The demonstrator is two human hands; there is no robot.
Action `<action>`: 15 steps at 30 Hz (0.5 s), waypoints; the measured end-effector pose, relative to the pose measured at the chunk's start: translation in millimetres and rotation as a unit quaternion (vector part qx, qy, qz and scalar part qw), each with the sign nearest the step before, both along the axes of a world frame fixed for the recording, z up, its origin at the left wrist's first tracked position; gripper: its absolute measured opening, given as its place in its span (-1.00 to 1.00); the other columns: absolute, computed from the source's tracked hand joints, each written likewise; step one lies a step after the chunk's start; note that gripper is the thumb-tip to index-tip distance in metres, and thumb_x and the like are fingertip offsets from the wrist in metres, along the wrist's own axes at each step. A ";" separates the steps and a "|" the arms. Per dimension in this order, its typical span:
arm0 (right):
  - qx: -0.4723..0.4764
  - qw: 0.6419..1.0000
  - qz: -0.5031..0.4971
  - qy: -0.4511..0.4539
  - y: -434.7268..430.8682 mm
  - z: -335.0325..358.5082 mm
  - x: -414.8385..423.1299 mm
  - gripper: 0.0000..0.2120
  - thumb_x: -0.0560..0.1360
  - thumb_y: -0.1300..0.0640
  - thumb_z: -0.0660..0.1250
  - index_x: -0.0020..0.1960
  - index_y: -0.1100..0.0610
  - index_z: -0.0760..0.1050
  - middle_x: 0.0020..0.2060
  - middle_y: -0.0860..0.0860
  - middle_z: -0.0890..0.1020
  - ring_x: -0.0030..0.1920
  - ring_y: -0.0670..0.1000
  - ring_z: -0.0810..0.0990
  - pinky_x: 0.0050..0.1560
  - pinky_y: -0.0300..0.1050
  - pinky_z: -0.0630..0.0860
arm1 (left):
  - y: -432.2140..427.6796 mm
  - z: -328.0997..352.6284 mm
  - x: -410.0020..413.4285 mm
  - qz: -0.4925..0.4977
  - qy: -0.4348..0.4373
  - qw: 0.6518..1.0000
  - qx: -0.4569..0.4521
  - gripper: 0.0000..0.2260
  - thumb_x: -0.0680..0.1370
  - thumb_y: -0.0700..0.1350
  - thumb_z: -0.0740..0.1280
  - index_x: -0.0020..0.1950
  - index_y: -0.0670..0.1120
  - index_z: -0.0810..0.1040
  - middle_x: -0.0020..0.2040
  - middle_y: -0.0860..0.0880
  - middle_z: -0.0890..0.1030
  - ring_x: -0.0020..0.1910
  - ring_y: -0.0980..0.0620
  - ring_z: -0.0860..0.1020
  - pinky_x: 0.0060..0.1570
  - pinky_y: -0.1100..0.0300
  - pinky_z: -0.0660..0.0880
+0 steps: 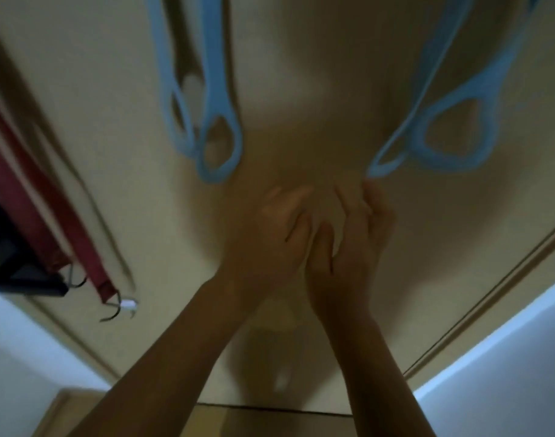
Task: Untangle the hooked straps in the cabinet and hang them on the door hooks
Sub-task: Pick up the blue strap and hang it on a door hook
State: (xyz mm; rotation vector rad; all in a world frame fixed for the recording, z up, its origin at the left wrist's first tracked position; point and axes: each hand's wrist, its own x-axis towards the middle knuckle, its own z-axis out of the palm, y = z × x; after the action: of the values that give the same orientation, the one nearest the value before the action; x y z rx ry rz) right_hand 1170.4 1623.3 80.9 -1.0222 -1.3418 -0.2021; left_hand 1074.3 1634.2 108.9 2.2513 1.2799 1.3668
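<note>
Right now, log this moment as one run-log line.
left hand: empty, raised | right hand: empty, fingertips just under right blue straps | left blue straps: hanging | red hooked straps: hanging, far left

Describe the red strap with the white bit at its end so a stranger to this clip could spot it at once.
The cream door fills the view, with blue looped straps hanging mid-panel and two dark red straps at its left edge. Take the red strap nearer the door's middle, which reaches lower. It alone has a small white piece beside its metal hook.
</note>
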 end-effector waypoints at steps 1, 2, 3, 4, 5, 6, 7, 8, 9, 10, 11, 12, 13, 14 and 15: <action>-0.021 0.999 0.024 -0.014 -5.7 -9.0 -8.8 -0.66 0.45 0.23 0.14 0.22 0.18 0.28 0.20 0.06 0.27 0.22 0.11 0.29 0.26 0.02 0.30 | -7.0 -10.5 -12.1 0.028 0.015 0.999 -0.013 -0.70 0.52 -0.11 0.23 0.21 -0.18 0.54 0.10 -0.12 0.63 0.04 -0.01 0.59 0.03 0.34 0.39; -0.043 0.998 0.041 -0.032 -11.0 -18.0 -16.9 -0.66 0.43 0.21 0.14 0.20 0.17 0.27 0.17 0.04 0.28 0.19 0.10 0.30 0.24 0.04 0.35 | -15.1 -20.6 -24.5 0.058 0.030 0.998 -0.026 -0.70 0.52 -0.10 0.24 0.19 -0.15 0.56 0.09 -0.10 0.64 0.01 -0.02 0.60 -0.01 0.36 0.38; -0.067 0.995 0.057 -0.050 -16.7 -26.4 -24.6 -0.67 0.41 0.20 0.13 0.18 0.16 0.29 0.15 0.03 0.30 0.15 0.08 0.32 0.21 0.02 0.39 | -24.1 -30.6 -37.1 0.081 0.040 0.995 -0.048 -0.71 0.51 -0.08 0.23 0.18 -0.12 0.56 0.08 -0.06 0.64 -0.02 -0.02 0.60 -0.05 0.35 0.38; -0.098 0.990 0.081 -0.061 -22.4 -33.7 -31.9 -0.70 0.42 0.19 0.12 0.15 0.16 0.32 0.12 0.03 0.35 0.12 0.05 0.36 0.18 -0.01 0.42 | -34.7 -39.5 -49.4 0.095 0.041 0.992 -0.078 -0.70 0.50 -0.05 0.22 0.18 -0.08 0.56 0.08 -0.01 0.63 -0.03 0.02 0.60 -0.05 0.34 0.41; -0.135 0.981 0.115 -0.072 -28.2 -40.7 -39.7 -0.72 0.44 0.18 0.11 0.14 0.16 0.38 0.09 0.03 0.43 0.08 0.04 0.42 0.14 -0.02 0.45 | -46.9 -47.4 -61.4 0.108 0.035 0.987 -0.112 -0.69 0.50 -0.02 0.20 0.19 -0.04 0.55 0.07 0.05 0.61 -0.03 0.07 0.58 -0.03 0.30 0.45; -0.175 0.969 0.151 -0.090 -35.3 -47.7 -47.9 -0.72 0.47 0.17 0.09 0.12 0.17 0.44 0.04 0.05 0.52 0.04 0.02 0.48 0.10 -0.05 0.49 | -60.4 -55.6 -73.8 0.125 0.026 0.982 -0.141 -0.67 0.49 0.01 0.18 0.19 -0.02 0.55 0.05 0.11 0.59 -0.02 0.12 0.57 0.00 0.24 0.49; -0.206 0.954 0.183 -0.119 -43.6 -54.3 -56.6 -0.70 0.48 0.15 0.08 0.10 0.19 0.49 -0.02 0.07 0.58 -0.01 0.00 0.52 0.05 -0.11 0.50 | -75.3 -63.5 -86.5 0.151 0.020 0.975 -0.163 -0.65 0.48 0.04 0.17 0.20 0.00 0.54 0.03 0.15 0.57 -0.03 0.15 0.57 0.01 0.19 0.51; -0.225 0.938 0.212 -0.157 -51.9 -61.6 -66.3 -0.69 0.48 0.16 0.08 0.07 0.21 0.53 -0.07 0.07 0.62 -0.05 -0.03 0.54 0.01 -0.20 0.49 | -92.0 -71.5 -99.9 0.182 0.019 0.967 -0.177 -0.63 0.47 0.09 0.15 0.20 0.02 0.54 0.02 0.17 0.57 -0.03 0.17 0.57 0.01 0.16 0.52; -0.234 0.922 0.239 -0.194 -60.4 -68.3 -76.4 -0.70 0.48 0.16 0.09 0.05 0.20 0.55 -0.11 0.07 0.65 -0.08 -0.05 0.54 -0.02 -0.25 0.45 | -110.5 -79.7 -113.3 0.213 0.023 0.958 -0.189 -0.59 0.46 0.13 0.13 0.20 0.02 0.54 0.04 0.16 0.59 -0.03 0.17 0.57 0.00 0.17 0.52; -0.247 0.904 0.266 -0.227 -70.9 -73.2 -88.1 -0.70 0.48 0.15 0.09 0.04 0.20 0.56 -0.12 0.07 0.65 -0.08 -0.05 0.55 -0.02 -0.25 0.44 | -131.4 -87.5 -127.1 0.243 0.031 0.947 -0.207 -0.60 0.47 0.13 0.13 0.21 0.02 0.53 0.07 0.13 0.60 -0.01 0.15 0.57 0.00 0.19 0.51; -0.270 0.879 0.293 -0.264 -82.6 -76.4 -100.6 -0.69 0.49 0.13 0.09 0.06 0.20 0.55 -0.10 0.07 0.65 -0.06 -0.01 0.58 0.00 -0.21 0.46 | -153.5 -95.1 -140.8 0.270 0.044 0.933 -0.235 -0.64 0.52 0.09 0.16 0.24 0.01 0.52 0.11 0.10 0.60 0.02 0.13 0.57 0.01 0.24 0.48; -0.290 0.852 0.314 -0.303 -94.6 -80.6 -114.0 -0.67 0.51 0.12 0.08 0.11 0.19 0.53 -0.03 0.07 0.63 0.00 0.04 0.58 0.05 -0.13 0.48 | -177.6 -102.3 -153.8 0.299 0.057 0.916 -0.260 -0.69 0.55 0.02 0.19 0.26 0.00 0.50 0.15 0.08 0.59 0.05 0.11 0.56 0.00 0.28 0.44; -0.314 0.820 0.336 -0.341 -108.5 -84.6 -128.2 -0.67 0.53 0.11 0.08 0.18 0.18 0.50 0.05 0.06 0.60 0.08 0.07 0.54 0.11 -0.07 0.46 | -203.4 -109.6 -166.8 0.330 0.064 0.900 -0.279 -0.71 0.57 -0.03 0.21 0.27 0.00 0.49 0.17 0.06 0.58 0.07 0.09 0.56 -0.02 0.32 0.39; -0.330 0.790 0.357 -0.374 -123.9 -89.6 -144.0 -0.67 0.54 0.11 0.08 0.21 0.17 0.47 0.09 0.07 0.57 0.13 0.10 0.50 0.13 -0.05 0.44 | -230.0 -115.1 -178.8 0.361 0.065 0.884 -0.291 -0.71 0.57 -0.06 0.23 0.28 -0.01 0.50 0.19 0.05 0.58 0.09 0.07 0.55 -0.02 0.34 0.35; -0.326 0.767 0.381 -0.400 -141.6 -92.3 -162.3 -0.68 0.53 0.11 0.08 0.18 0.18 0.48 0.07 0.09 0.57 0.11 0.13 0.50 0.09 -0.03 0.46 | -257.1 -119.1 -189.9 0.388 0.062 0.868 -0.304 -0.71 0.56 -0.07 0.23 0.28 -0.02 0.49 0.21 0.03 0.58 0.12 0.06 0.55 -0.01 0.35 0.32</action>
State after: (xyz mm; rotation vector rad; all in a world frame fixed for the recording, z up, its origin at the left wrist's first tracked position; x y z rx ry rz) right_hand 1008.1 1481.7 -11.4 -0.8590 -2.6353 0.5592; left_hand 884.4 1377.1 -10.2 1.4360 2.4048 0.7730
